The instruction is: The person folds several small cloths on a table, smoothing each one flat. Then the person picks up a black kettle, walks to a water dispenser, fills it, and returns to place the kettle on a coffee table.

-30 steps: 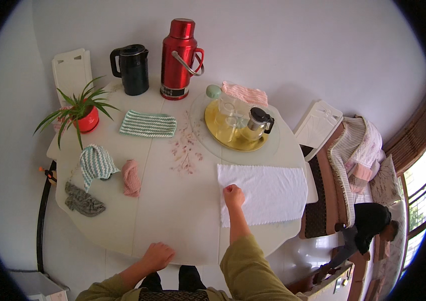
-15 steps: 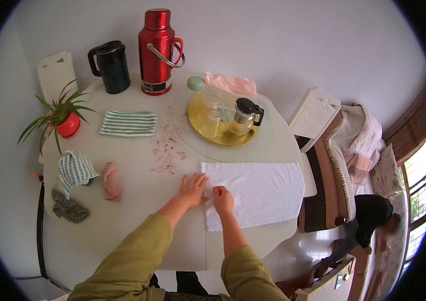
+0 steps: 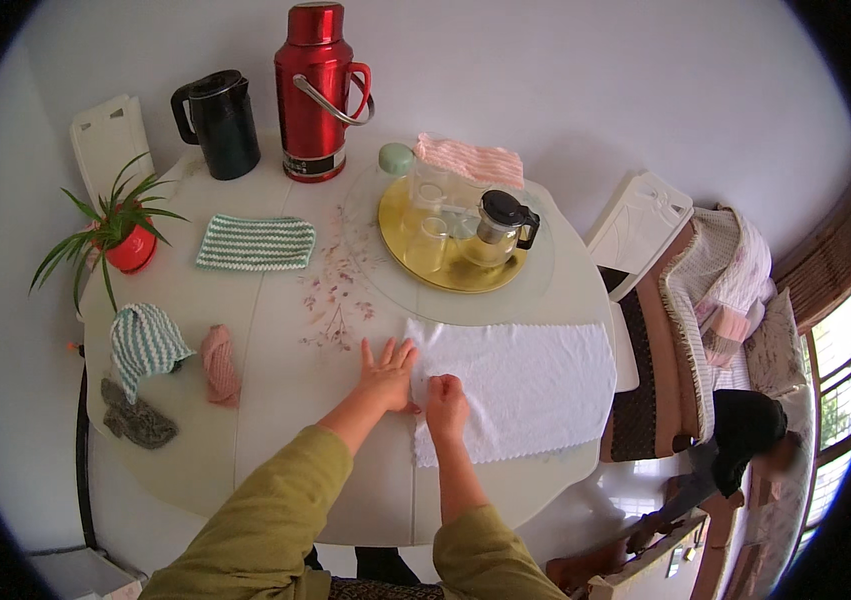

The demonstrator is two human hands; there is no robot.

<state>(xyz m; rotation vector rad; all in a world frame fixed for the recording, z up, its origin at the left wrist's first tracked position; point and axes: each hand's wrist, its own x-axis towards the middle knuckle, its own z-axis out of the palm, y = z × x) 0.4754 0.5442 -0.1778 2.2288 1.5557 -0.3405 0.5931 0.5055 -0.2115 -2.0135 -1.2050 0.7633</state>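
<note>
"White cloth (image 3: 535, 390) is seen at about four o'clock on the table (image 3: 280, 420), with twelve taken at the wall. How is it met by the hands?"

"At its left edge the left hand (image 3: 385, 380) is placed palm down with the fingers spread, perhaps so that the edge can be steadied. Just beside it, over the cloth, the right hand (image 3: 447, 405) is curled into a fist; whether any fabric is pinched in it cannot be told."

"Why is the cloth laid out flat there?"

"Easy reach is given by that spot, it seems, and the gold tray (image 3: 470, 283) at about one-thirty is left uncovered."

"What is gathered on that tray?"

"The glass teapot (image 3: 495, 232) and clear cups (image 3: 427, 245), probably grouped so that they can be lifted together."

"And the tall vessels?"

"The red flask (image 3: 315, 105) is stood near twelve and the black kettle (image 3: 225, 128) near eleven, both by the wall, where knocks are presumably less likely."
</note>
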